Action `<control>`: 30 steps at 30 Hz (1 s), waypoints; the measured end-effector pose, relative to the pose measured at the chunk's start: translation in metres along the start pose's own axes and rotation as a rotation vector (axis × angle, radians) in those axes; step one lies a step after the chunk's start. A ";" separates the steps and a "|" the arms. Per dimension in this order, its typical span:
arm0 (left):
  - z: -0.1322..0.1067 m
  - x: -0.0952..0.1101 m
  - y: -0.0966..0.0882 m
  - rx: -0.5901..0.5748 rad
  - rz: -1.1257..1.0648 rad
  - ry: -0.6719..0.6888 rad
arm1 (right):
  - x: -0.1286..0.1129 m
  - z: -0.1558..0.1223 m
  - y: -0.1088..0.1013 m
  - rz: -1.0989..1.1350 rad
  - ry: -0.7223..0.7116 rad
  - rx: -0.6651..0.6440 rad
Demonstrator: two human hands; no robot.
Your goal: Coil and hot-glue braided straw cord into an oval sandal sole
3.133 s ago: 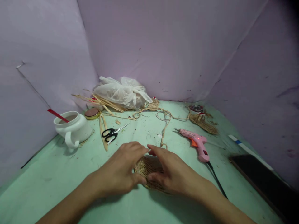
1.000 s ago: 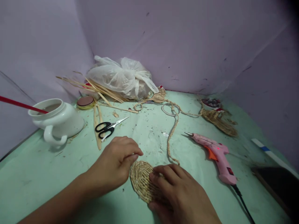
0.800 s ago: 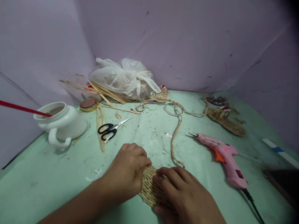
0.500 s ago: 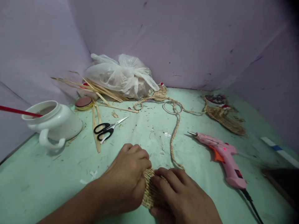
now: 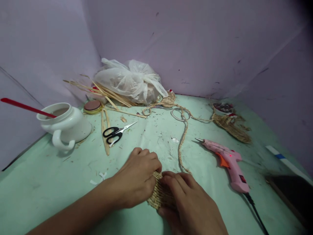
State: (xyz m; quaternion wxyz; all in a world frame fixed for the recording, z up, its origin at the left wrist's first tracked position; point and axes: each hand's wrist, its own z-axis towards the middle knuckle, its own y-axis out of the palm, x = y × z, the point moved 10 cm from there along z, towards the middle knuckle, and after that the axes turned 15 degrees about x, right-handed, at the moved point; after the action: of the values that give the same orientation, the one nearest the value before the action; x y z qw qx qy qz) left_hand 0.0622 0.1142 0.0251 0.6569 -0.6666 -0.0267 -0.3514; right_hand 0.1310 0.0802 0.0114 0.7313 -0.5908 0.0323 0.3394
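A small coiled mat of braided straw (image 5: 160, 194) lies on the green table, squeezed between both hands. My left hand (image 5: 138, 178) curls round its left edge with fingers closed on it. My right hand (image 5: 188, 202) covers its right half, fingers bent over the top. A braided straw cord (image 5: 182, 143) runs from the mat toward the back of the table.
A pink glue gun (image 5: 226, 160) with a black cable lies to the right. Black scissors (image 5: 114, 133), a white pot (image 5: 66, 125) with a red stick, straw strips (image 5: 107, 98), a plastic bag (image 5: 129, 81), a ring (image 5: 179, 115) and a straw bundle (image 5: 231, 127) lie farther back.
Both hands have closed in on the mat, folding its left edge upward; one second ago it lay flat with my left fingertips at its rim.
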 end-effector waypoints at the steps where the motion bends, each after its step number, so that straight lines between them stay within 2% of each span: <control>1: 0.000 0.001 0.000 -0.007 0.006 0.000 | 0.001 0.000 0.000 0.011 0.013 -0.005; 5: 0.000 0.004 -0.002 0.019 0.038 -0.006 | 0.004 0.000 -0.004 0.023 0.032 0.017; 10: -0.004 0.007 -0.006 0.095 0.050 0.000 | -0.004 0.002 -0.012 0.078 -0.106 0.028; 12: -0.005 0.008 -0.007 0.098 0.049 0.018 | -0.008 0.003 -0.024 0.112 -0.161 0.054; 14: -0.007 0.007 -0.009 0.108 0.060 0.014 | -0.005 0.006 -0.045 0.131 -0.176 0.132; 16: -0.009 0.002 -0.012 0.130 0.086 -0.013 | 0.011 0.010 -0.065 0.089 -0.095 0.196; 17: -0.010 0.000 -0.013 0.139 0.102 -0.033 | 0.023 0.012 -0.069 0.039 -0.018 0.184; 20: -0.013 -0.009 -0.014 0.146 0.145 -0.118 | 0.059 0.009 -0.057 -0.140 0.231 -0.048; 23: -0.016 -0.010 -0.011 0.117 0.151 -0.165 | 0.064 0.002 -0.035 -0.118 0.331 -0.245; 27: -0.017 -0.011 -0.010 0.103 0.100 -0.184 | 0.054 0.000 -0.023 -0.026 0.368 -0.227; 30: -0.017 -0.021 -0.010 0.094 -0.030 -0.246 | 0.054 -0.001 -0.018 0.060 0.380 -0.206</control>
State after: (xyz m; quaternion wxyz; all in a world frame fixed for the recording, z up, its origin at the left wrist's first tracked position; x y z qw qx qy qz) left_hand 0.0338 0.1095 0.0212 0.6737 -0.6728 -0.1333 -0.2751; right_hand 0.1823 0.1025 0.0023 0.6373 -0.7146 0.1521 0.2452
